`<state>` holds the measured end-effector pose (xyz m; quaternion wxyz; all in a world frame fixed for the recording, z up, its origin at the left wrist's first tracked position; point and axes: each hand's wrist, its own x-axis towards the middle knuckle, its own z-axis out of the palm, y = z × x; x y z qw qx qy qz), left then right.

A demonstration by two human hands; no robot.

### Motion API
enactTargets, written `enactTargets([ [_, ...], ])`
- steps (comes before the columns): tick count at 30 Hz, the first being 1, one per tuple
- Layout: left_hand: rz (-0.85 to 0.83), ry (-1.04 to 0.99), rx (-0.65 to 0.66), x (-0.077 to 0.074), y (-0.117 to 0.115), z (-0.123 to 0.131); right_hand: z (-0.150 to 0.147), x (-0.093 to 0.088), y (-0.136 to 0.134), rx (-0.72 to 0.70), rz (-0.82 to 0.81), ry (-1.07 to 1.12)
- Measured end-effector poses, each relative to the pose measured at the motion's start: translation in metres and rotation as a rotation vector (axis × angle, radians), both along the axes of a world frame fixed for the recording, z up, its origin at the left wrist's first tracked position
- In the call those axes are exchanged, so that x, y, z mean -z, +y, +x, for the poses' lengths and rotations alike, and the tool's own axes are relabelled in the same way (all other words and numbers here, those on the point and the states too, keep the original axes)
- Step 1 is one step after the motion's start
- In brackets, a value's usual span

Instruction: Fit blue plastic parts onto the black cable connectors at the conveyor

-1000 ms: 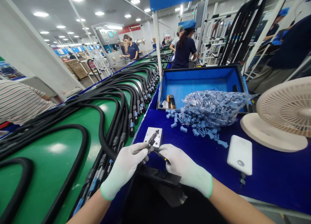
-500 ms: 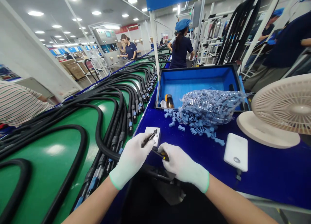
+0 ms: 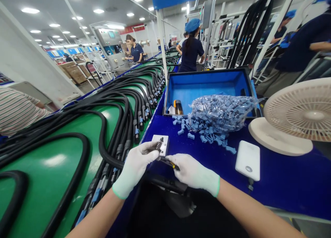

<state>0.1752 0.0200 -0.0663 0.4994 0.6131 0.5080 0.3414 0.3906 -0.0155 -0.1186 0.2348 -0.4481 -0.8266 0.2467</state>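
Head view, lower centre: forearms converge; left hand (image 3: 134, 165) pinches ribbed connector (image 3: 159, 144), right hand (image 3: 192, 172) closed on yellow-black tool (image 3: 169, 163).

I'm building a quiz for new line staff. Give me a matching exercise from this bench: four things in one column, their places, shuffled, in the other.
Things
1. bag of blue clips
2. power bank
3. ribbed cable end
4. black-and-yellow tool

Places
A. pinched in the right hand
B. held in the left hand
C. flat on the blue table, near the fan
D. lying over the blue tray front edge

Pairs: 1-D, 2-C, 3-B, 4-A
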Motion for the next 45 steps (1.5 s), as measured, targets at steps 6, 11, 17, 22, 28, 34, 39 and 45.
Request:
enactTargets([
  [6,0.003,-0.127,-0.065,0.001,-0.001,0.001,0.031,-0.006,-0.021,0.247,0.117,-0.100],
  [11,0.085,0.125,0.046,-0.013,-0.011,0.007,0.003,-0.003,-0.055,0.323,-0.453,0.570],
  [17,0.176,0.407,0.571,-0.018,-0.012,0.023,-0.018,-0.007,-0.053,0.480,-0.725,0.981],
  [22,0.357,0.450,0.695,-0.013,-0.011,0.025,-0.009,-0.014,-0.043,0.426,-0.696,1.023],
  [28,0.391,0.367,0.702,0.003,-0.008,0.019,-0.005,-0.005,-0.045,0.262,-0.688,1.047],
  [34,0.089,0.312,0.443,0.007,0.008,0.027,0.001,-0.005,-0.039,0.292,-0.535,0.943],
  [39,0.247,0.406,0.223,0.007,-0.033,0.024,-0.007,-0.007,-0.041,0.399,-0.490,1.169],
  [45,-0.197,-0.475,-0.232,0.020,-0.048,0.000,-0.012,-0.008,-0.047,0.041,-0.330,0.857],
])
